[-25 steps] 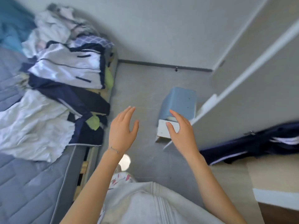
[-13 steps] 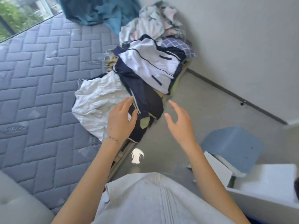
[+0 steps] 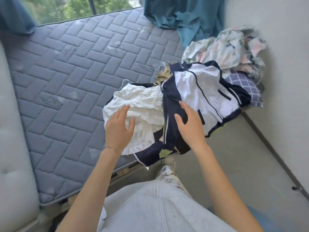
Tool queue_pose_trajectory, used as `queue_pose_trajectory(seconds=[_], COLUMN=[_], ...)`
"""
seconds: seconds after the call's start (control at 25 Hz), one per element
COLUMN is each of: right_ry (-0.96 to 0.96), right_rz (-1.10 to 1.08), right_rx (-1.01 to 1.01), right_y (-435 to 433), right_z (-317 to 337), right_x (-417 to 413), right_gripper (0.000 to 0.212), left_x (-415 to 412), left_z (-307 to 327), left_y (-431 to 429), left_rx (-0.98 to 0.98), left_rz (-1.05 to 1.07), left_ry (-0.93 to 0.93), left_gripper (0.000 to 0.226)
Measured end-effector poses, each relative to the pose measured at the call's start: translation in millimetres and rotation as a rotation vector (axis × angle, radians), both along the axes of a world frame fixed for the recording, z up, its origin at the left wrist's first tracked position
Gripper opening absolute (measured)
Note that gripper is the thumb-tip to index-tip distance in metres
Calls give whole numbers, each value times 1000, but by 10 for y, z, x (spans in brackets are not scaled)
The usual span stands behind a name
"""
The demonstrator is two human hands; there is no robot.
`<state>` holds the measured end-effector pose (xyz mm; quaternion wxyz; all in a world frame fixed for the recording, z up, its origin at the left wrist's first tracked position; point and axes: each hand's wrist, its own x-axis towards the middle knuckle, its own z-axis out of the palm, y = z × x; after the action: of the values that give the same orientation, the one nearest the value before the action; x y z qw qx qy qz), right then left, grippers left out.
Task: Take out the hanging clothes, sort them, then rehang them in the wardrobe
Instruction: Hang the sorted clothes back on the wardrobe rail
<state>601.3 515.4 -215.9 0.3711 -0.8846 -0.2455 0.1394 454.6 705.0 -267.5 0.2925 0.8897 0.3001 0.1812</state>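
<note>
1. Plainly, the clothes heap (image 3: pixel 175 104) was piled on the right part of the quilted blue-grey mattress (image 3: pixel 66 72), close to the wall (image 3: pixel 275 47). Part of it hung over the mattress edge toward the floor (image 3: pixel 234 156).
2. A crumpled white garment (image 3: pixel 142 104) was laid at the left of the heap. A navy and white jacket (image 3: pixel 205 91) was spread across the right, with dark fabric trailing down over the edge.
3. The left hand (image 3: pixel 119 129) was held over the white garment with fingers straight and spread and nothing gripped. Whether cloth was touched could not be told. A thin bracelet (image 3: pixel 111 148) was worn at its wrist.
4. The right hand (image 3: pixel 190 124) was held over the dark navy part of the jacket, fingers apart and relaxed, nothing held.
5. Metal hanger hooks (image 3: pixel 163 66) were seen poking out at the far side of the heap, beside a tan striped piece that was largely buried.
6. Behind the jacket, a pile of pale patterned clothes (image 3: pixel 225 51) was stacked against the wall, with a checked purple cloth (image 3: pixel 242 86) just below it.
7. A teal curtain (image 3: pixel 187 15) was draped onto the far end of the mattress, beside a window (image 3: pixel 75 7) filled with greenery.
8. A lime-green patch (image 3: pixel 164 154) was exposed under the navy fabric, and wooden bed slats (image 3: pixel 123 171) were visible beneath the mattress edge.
9. A grey padded cushion (image 3: pixel 13 131) was set along the left, and a dark baseboard (image 3: pixel 270 151) ran along the wall.
</note>
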Motion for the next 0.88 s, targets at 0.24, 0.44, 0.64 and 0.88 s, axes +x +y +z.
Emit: queue_pose_trajectory(seconds=[0.24,0.44,0.64,0.88], right_ry=[29,83,86,15], right_rz=[357,508,549,564], right_rx=[-74,-145,-209,-196], right_y=[500,1152,1783,2474], right_z=[-229,-839,-1786,-3170], right_x=[1069,1548,1905,2266], right_gripper=[47,48,48,50], left_x=[597,919,1273,1664], left_z=[-235,-711,-1476,-2687], left_y=[-10,289,787,1256], left_rx=[-66,-153,-192,-187], left_rz=[357,516,550,516], left_ry=[45,115,183,154], left_gripper=[45,46,45,48])
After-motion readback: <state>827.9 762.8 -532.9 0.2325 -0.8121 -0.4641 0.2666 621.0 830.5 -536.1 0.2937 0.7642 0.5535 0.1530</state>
